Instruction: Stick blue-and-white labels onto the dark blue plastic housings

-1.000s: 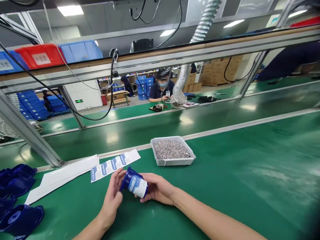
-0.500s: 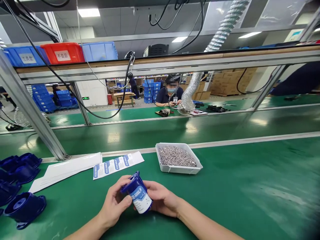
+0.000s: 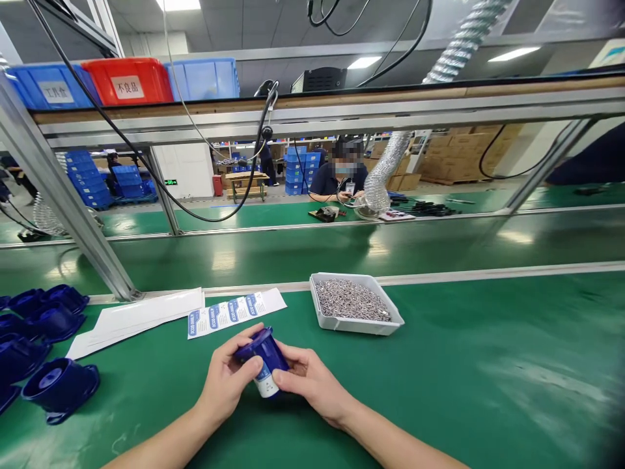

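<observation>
Both my hands hold a small dark blue plastic housing [image 3: 263,359] with a white label on it, just above the green mat near the front edge. My left hand [image 3: 228,378] wraps its fingers round the blue end from the left. My right hand [image 3: 307,381] grips it from the right, thumb pressed on the labelled side. Behind my hands lies a strip of blue and white labels [image 3: 234,311] on white backing sheets [image 3: 141,316].
A white tray [image 3: 356,324] full of small metal screws stands to the right behind my hands. Several blue housings [image 3: 43,345] lie at the left edge. An aluminium frame post [image 3: 73,208] slants up at the left. A person sits at the far line.
I have turned the blue housing in my hands, so less of the white label shows, and my right thumb has come over it. The view has shifted slightly.
</observation>
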`<state>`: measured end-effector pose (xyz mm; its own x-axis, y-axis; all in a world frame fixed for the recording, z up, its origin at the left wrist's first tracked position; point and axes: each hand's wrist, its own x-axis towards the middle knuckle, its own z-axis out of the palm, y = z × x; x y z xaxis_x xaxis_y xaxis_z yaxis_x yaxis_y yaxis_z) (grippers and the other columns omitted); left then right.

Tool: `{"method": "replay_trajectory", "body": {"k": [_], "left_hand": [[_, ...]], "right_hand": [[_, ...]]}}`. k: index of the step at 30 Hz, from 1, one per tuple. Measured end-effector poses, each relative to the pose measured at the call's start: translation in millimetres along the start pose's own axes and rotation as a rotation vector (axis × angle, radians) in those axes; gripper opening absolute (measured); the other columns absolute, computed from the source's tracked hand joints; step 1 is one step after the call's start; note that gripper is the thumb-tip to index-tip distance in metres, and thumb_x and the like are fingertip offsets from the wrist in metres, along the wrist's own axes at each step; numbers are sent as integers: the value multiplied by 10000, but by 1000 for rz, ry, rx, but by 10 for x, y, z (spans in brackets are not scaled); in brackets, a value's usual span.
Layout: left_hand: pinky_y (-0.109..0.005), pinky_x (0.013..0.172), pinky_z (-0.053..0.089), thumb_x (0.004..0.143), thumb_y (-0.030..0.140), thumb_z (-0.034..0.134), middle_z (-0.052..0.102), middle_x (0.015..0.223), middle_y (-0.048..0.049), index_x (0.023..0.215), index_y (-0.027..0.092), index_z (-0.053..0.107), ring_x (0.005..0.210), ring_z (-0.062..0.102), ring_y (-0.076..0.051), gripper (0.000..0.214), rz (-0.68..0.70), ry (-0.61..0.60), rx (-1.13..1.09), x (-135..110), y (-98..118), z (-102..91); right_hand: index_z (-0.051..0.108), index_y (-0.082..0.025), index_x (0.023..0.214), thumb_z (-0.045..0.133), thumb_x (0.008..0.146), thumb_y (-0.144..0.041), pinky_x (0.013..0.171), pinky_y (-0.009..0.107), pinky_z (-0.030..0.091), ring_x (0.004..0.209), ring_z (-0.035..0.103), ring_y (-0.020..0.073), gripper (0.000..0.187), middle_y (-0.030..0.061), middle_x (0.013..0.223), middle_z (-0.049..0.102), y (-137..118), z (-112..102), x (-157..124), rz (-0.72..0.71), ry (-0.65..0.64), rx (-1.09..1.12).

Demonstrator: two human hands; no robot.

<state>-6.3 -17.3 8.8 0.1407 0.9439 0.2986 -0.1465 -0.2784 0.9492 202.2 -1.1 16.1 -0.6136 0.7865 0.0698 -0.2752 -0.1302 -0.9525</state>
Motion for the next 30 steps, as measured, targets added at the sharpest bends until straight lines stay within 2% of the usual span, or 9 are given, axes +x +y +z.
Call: {"method": "replay_trajectory", "body": {"k": [3,5,8,11,19,24,27,30], "left_hand": [[-452,1132,481,914,409,772,602,1448,-155,1007,175,702,1350,583,-326,261,7,33,19,-4,22,-4],[-439,1121,489,905,404,782,604,1438,-157,990,169,699,1337,590,-322,263,15,32,38,-8,40,-3],[-415,1108,501,895,391,793,605,1434,-152,969,167,687,1331,595,-312,259,14,29,31,-18,56,14],[-413,1122,491,907,395,782,604,1438,-147,979,169,678,1344,586,-309,260,2,60,7,-33,48,41],[-451,1152,462,899,439,785,550,1493,-153,1001,162,667,1368,556,-330,318,-41,99,16,-53,18,89],[-424,1143,477,894,429,787,508,1526,-146,981,168,647,1406,520,-327,308,-22,107,38,-52,16,129],[-387,1082,528,890,401,788,438,1573,-142,992,170,627,1379,540,-315,299,-22,108,39,-65,28,166],[-376,988,583,847,354,813,344,1626,-147,1009,167,591,1261,617,-298,332,-32,115,35,-85,26,202]], "right_hand": [[599,-246,1501,838,886,-423,1025,341,497,1144,649,212,682,82,1253,701,9,9,10,-15,1,-19],[609,-235,1492,812,902,-472,975,343,528,1096,664,212,668,91,1235,702,10,1,16,29,5,4],[644,-230,1457,802,902,-513,857,290,545,969,670,174,642,86,1167,714,3,6,14,75,37,14],[660,-245,1440,815,892,-512,827,247,528,910,646,135,629,65,1121,722,-15,44,6,50,59,-3],[674,-274,1420,846,863,-489,887,282,567,977,666,152,621,51,1172,726,-32,95,15,52,106,54],[675,-264,1418,848,863,-481,880,294,580,973,670,156,620,53,1145,730,-24,93,5,41,122,58],[671,-237,1425,834,870,-507,886,312,577,972,668,169,638,64,1088,738,-44,93,2,28,121,39],[673,-221,1423,823,875,-520,951,353,561,1018,667,193,641,75,1111,738,-55,92,-1,6,121,0]]}}
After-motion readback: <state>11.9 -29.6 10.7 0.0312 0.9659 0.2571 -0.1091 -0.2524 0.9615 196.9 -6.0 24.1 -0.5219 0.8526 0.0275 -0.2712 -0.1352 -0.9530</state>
